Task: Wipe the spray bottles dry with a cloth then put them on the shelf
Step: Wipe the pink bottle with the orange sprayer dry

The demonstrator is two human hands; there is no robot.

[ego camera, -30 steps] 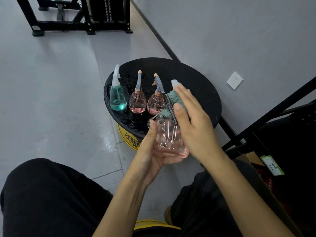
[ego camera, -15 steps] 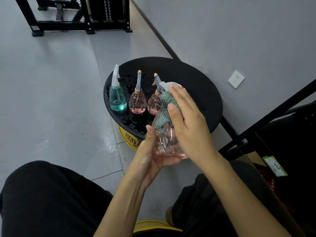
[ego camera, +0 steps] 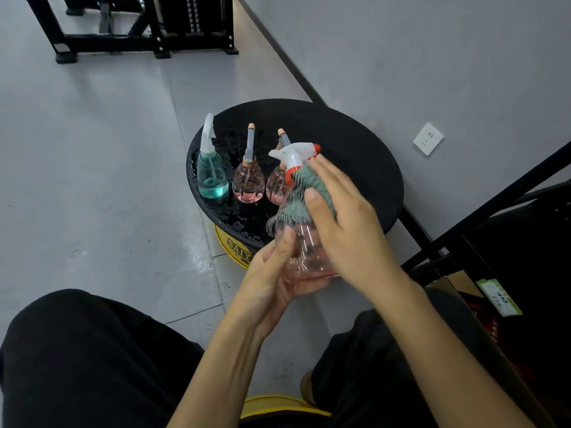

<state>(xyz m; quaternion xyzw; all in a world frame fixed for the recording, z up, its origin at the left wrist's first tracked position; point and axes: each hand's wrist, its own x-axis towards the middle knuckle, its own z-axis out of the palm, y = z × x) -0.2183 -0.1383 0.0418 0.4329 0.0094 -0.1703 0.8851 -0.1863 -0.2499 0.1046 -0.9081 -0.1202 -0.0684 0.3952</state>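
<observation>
I hold a clear pink spray bottle (ego camera: pixel 304 253) with a white and red trigger head above my lap. My left hand (ego camera: pixel 272 273) cups its base from below. My right hand (ego camera: pixel 346 217) presses a grey-green cloth (ego camera: pixel 304 196) against the bottle's neck and shoulder. Three other bottles stand on the wet black round tabletop (ego camera: pixel 349 156): a teal bottle (ego camera: pixel 211 177) at the left, a pink bottle (ego camera: pixel 248 183) in the middle, and a second pink bottle (ego camera: pixel 278 186) partly hidden behind the held one.
The tabletop rests on a yellow drum (ego camera: pixel 233 245). A black metal shelf frame (ego camera: pixel 506 193) stands at the right beside the grey wall, with a cardboard box (ego camera: pixel 463 285) and a green label below. Black gym equipment (ego camera: pixel 139 29) stands far back. My black-trousered knees fill the bottom.
My right hand with the cloth has slid down from the trigger head to the bottle's neck, and the white and red head now shows. The left hand kept its hold on the base.
</observation>
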